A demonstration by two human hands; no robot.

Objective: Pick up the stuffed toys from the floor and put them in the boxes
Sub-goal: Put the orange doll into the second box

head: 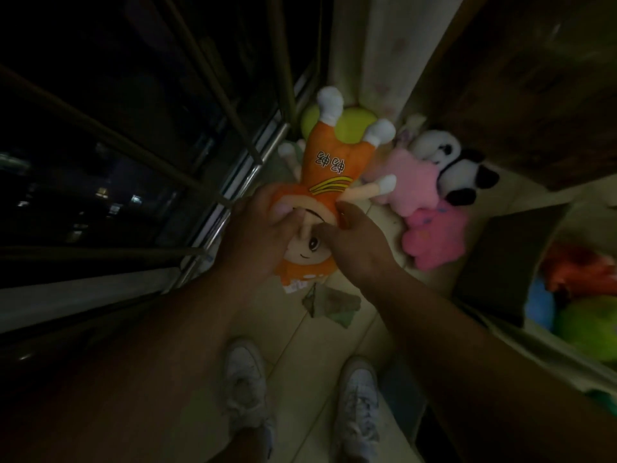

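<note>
On my far left ran the dark window [117,145] with its metal bars, and nothing on that side needed tidying. My left hand [257,235] was closed around the head of the orange doll [329,168], fingers curled over its hood, while my right hand [354,242] gripped the same head from the other side. The doll hung upside down between my hands, its white feet pointing away from me; whether it was fully clear of the floor I could not tell. Behind its legs lay a yellow-green plush [350,123] against the curtain [384,45]. Just right of that, a panda toy [457,172] rested on a pink plush [434,235], both on the tiled floor [317,345]. A crumpled scrap [330,304] sat near my shoes. On the far right stood an open cardboard box [494,255], already holding a blue, a red-orange and a green toy. I judged the job partly done: several toys were boxed, one was in hand, and at least three waited on the floor.
</note>
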